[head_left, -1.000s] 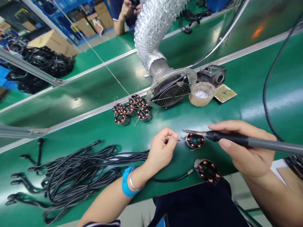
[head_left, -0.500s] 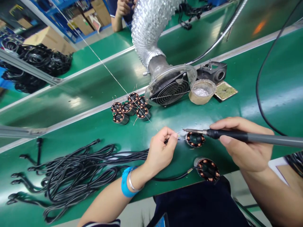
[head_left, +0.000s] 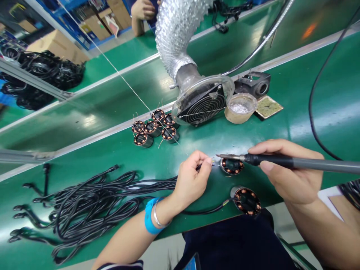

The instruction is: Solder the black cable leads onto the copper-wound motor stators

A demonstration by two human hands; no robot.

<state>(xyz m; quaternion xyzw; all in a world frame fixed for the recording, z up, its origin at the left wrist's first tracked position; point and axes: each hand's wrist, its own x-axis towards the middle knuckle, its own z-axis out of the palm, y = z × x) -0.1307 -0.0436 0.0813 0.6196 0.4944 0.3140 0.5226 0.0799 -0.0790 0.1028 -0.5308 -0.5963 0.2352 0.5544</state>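
My left hand pinches the stripped end of a black cable, its thin wire ends poking out past the fingertips. My right hand is closed round a soldering iron, whose tip points left, just right of those wires. Beneath the iron's tip stands a copper-wound motor stator. Nearer to me sits a second stator, with a black cable running to its left side. A bundle of black cables with plugs spreads over the green bench to the left.
Several stators stand in a group at the back. Beside them hang a fume fan and its silver duct. A pot of shiny metal, a sponge tray and an iron holder are behind. A co-worker's hand shows across the bench.
The soldering iron's tip has shifted very slightly left. My left hand stays almost still on the wires. The co-worker's hand has moved a little.
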